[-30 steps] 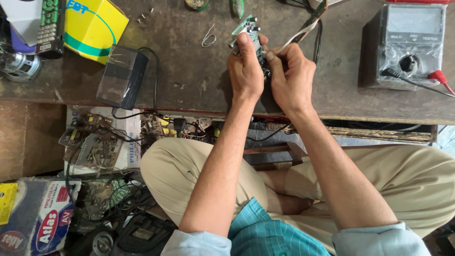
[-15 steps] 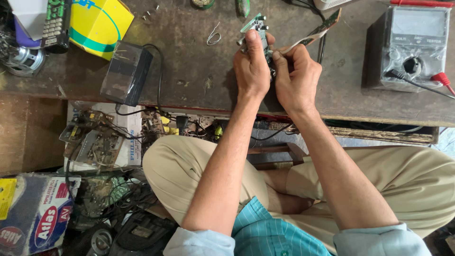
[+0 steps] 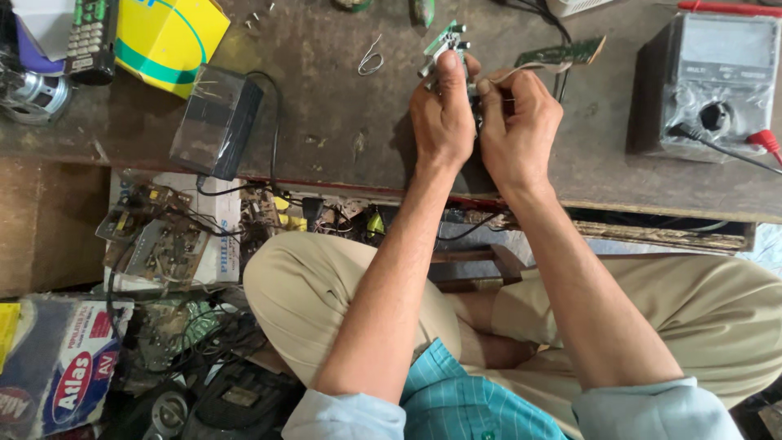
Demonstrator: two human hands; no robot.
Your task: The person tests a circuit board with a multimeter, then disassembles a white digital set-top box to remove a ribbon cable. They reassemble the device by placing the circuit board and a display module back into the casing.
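My left hand (image 3: 442, 114) grips a small green circuit board with metal parts (image 3: 444, 42), held upright over the worn wooden bench (image 3: 326, 122). My right hand (image 3: 519, 122) is pressed against the left and pinches a thin lead that runs up to a second narrow green circuit board (image 3: 562, 54). Both hands hover close together just above the bench top. What lies between the palms is hidden.
A grey analogue meter (image 3: 707, 81) with a red probe plug (image 3: 766, 140) stands at right. A black adapter block (image 3: 217, 121), a yellow box (image 3: 167, 37), a remote (image 3: 91, 37) and a bent wire loop (image 3: 371, 57) lie at left. Scrap boards (image 3: 155, 236) clutter the floor.
Both hands have shifted slightly right and up over the bench. The narrow second board now shows more fully, lifted at the right of the hands.
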